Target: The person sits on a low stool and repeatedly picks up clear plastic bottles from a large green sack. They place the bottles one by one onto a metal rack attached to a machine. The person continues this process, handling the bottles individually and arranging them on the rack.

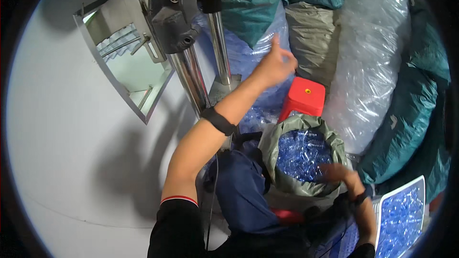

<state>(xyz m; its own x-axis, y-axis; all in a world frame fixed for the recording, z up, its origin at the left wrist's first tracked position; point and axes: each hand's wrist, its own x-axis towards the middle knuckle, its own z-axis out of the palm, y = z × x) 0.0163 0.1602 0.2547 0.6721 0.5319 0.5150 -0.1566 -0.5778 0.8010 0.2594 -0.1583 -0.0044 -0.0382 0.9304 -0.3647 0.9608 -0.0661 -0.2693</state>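
Observation:
My left hand (278, 65) is raised at the end of an outstretched arm, in front of the bagged goods and above the red stool. One digit points up and the others curl loosely apart, with nothing visible between them. My right hand (337, 172) reaches over the near right rim of an open grey-green sack (275, 161). Its fingers are smeared by motion against the small clear blue plastic pieces (302, 152) filling the sack. Whether they grip any piece cannot be made out.
A metal machine with a steel post (219, 48) stands left of my left hand. A red stool (307, 93) is behind the sack. Large clear plastic bags (368, 62) and green sacks (404, 124) line the right. A white crate (379, 227) of blue pieces sits at lower right.

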